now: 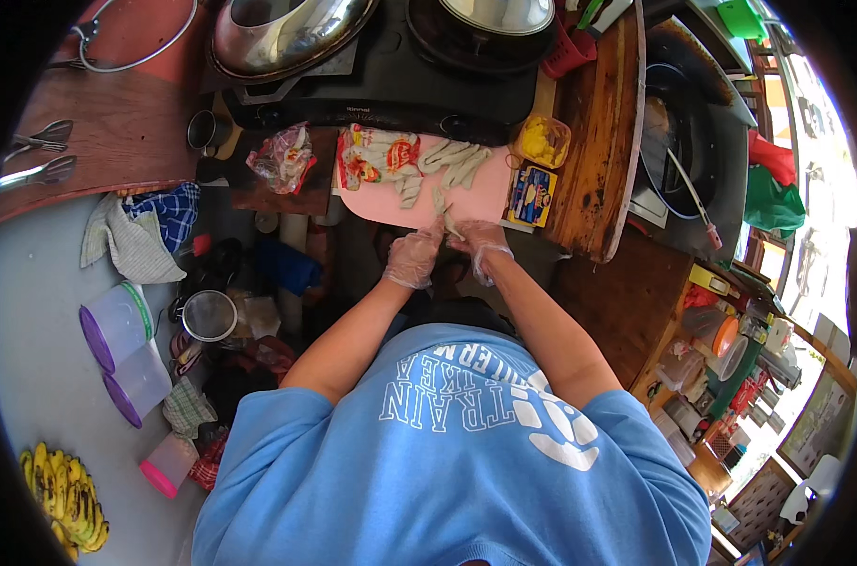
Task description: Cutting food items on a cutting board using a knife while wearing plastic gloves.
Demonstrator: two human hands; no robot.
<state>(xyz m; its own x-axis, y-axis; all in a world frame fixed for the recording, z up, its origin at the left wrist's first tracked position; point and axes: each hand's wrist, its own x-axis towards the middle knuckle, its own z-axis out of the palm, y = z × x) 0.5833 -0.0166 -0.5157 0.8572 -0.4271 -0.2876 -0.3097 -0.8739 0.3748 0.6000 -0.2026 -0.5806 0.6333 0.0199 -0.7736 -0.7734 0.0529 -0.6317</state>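
My left hand [411, 259] and my right hand [484, 242] wear clear plastic gloves and meet at the front edge of a pink cutting board [375, 206]. Between their fingertips is a pale, floppy strip of food [451, 225], pinched from both sides; the exact finger contact is small in view. Just beyond, short pale pieces lie on the board. A pile of longer pale strips [462, 161] rests near its back edge. Beside that pile lies a printed plastic food packet [379, 157] with red and yellow areas.
Behind the board stands a black Rinnai gas stove [386, 99] bearing lidded pans. To the right are a tub of yellow food [544, 141] and a blue-and-yellow packet [532, 196]. Left lie a crumpled plastic bag [283, 159] and a metal mug [208, 132]. A wooden counter edge [598, 163] rises at right.
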